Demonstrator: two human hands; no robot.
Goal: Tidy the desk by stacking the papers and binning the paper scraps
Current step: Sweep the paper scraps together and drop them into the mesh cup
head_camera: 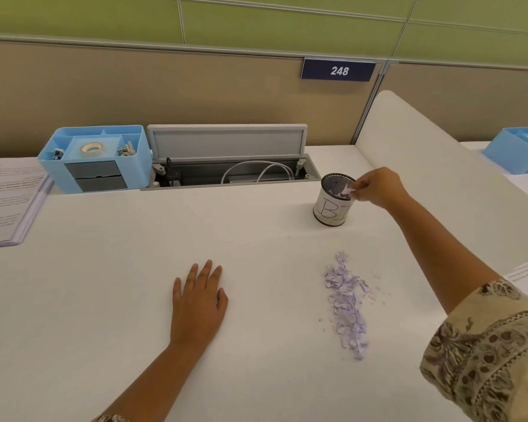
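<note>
- The paper scraps point(349, 303) lie in a long, narrow heap at the lower right of the frame, on the white worktop point(104, 300); they are small, torn, pale lilac bits, thickest in the middle, with a few stray crumbs scattered just beside the heap.
- The bin point(333, 202) stands upright at the right of centre, well apart from the heap; it is a small round cup with a dark mesh inside and a white paper wrap bearing hand-drawn letters, "BI" showing.
- The right hand point(377, 187) reaches over the bin's rim, its fingertips pinching a small pale scrap point(348, 190) just above the opening.
- The left hand point(200, 296) lies flat on the worktop at lower centre, fingers straight and slightly spread, holding nothing.
- A stack of printed papers point(6, 202) rests at the left edge of the frame, beside a light blue desk organiser point(96, 158) holding a roll of tape.
</note>
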